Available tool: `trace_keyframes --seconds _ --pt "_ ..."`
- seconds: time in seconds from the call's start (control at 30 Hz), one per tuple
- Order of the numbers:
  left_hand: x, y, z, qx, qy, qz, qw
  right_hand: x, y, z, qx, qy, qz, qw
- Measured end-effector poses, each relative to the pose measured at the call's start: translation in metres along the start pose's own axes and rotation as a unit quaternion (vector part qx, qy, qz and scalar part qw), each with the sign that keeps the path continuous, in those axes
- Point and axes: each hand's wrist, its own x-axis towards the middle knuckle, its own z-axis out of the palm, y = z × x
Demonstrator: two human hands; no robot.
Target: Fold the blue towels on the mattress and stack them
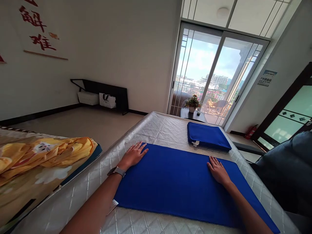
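A large blue cloth (pixel 177 182) lies spread flat on a silver quilted mattress (pixel 156 130). My left hand (pixel 134 155) rests open at the cloth's far left corner, fingers stretched out, a watch on the wrist. Flat and open, my right hand (pixel 218 170) presses on the cloth near its far right edge. Beyond the hands, a second blue cloth (pixel 207 136), folded into a neat rectangle with a white tag, sits near the mattress's far end.
A bed with a yellow patterned cover (pixel 44 156) stands at the left. A dark cushion or chair (pixel 290 169) is at the right. Glass sliding doors (pixel 212 74), a small table with a potted plant (pixel 193 103), and a black bench with bags (pixel 102 94) lie beyond.
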Motion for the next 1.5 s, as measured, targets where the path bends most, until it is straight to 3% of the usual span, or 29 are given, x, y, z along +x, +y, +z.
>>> trace_keyframes --seconds 0.13,0.2,0.3,0.67,1.13,1.37,1.5 --pt "0.001 -0.002 0.001 0.002 0.002 -0.005 1.0 0.001 0.079 0.011 -0.023 0.028 0.085 0.996" --pt "0.001 -0.001 -0.001 0.003 -0.004 -0.009 1.0 0.001 0.099 0.017 -0.018 0.042 0.118 0.992" --pt "0.001 0.001 -0.005 0.001 -0.01 -0.01 1.0 0.003 0.109 0.022 -0.002 0.06 0.145 0.988" --pt "0.0 0.003 -0.01 -0.012 -0.022 -0.017 1.0 0.0 0.113 0.016 0.019 0.055 0.155 0.986" --pt "0.002 -0.003 0.003 -0.013 0.003 -0.006 1.0 -0.004 0.105 0.013 0.01 0.063 0.163 0.985" --pt "-0.004 0.006 -0.006 -0.011 -0.003 -0.004 1.0 -0.011 0.081 -0.01 -0.063 0.049 0.194 0.978" --pt "-0.006 0.007 -0.01 -0.011 -0.015 -0.004 1.0 -0.015 0.03 -0.02 -0.089 0.099 0.135 0.982"
